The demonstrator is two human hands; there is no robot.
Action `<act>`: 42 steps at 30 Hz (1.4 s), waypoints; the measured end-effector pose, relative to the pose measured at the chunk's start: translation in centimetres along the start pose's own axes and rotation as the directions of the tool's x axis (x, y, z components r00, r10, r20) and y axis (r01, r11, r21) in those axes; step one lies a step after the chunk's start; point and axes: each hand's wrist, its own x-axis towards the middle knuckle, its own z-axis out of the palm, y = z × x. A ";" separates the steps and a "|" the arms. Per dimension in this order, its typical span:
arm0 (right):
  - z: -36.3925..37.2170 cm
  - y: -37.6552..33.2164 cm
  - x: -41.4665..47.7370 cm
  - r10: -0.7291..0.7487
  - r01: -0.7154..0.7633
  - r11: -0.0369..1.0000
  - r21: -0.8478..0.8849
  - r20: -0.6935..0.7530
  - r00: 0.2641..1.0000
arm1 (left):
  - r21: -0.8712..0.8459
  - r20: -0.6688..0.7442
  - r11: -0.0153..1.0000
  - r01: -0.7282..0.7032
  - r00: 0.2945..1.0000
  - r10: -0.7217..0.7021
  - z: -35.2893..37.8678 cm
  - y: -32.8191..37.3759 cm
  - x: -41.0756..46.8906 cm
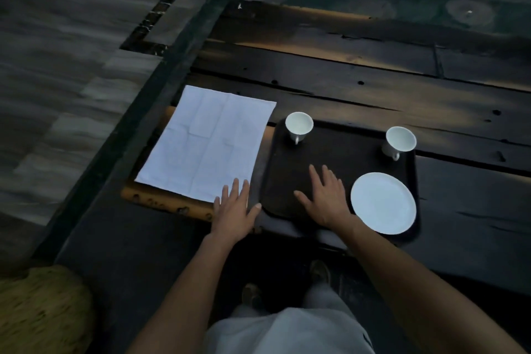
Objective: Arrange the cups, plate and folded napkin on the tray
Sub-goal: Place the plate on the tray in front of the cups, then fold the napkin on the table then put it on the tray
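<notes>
**Tray nearly set, napkin left unfolded**

Tray (339,152) lay dark on the plank table (373,89), in front of the person. Left of it, off the tray, the napkin (207,141) was spread flat and open, creased but not folded, on a pale board (161,201) that showed at its near edge. The plate (383,202) sat in the tray's near right corner. One cup (298,125) stood upright at the far left corner, the other cup (400,141) upright at the far right, well apart from the first.

Judged from this, both cups and the plate were placed; folding the napkin and setting it on the tray's bare middle was what remained.

The left hand (234,210) lay open, fingers spread, its tips resting on the napkin's near right corner, gripping nothing. The right hand (324,198) was open and flat too, palm down on the tray's bare floor just left of the plate, holding nothing
</notes>
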 end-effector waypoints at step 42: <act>-0.3 -23.0 45.5 -0.297 0.363 0.924 -0.118 0.373 0.879 | -0.816 0.563 -0.502 0.287 0.195 -0.803 -2.0 -13.9 11.5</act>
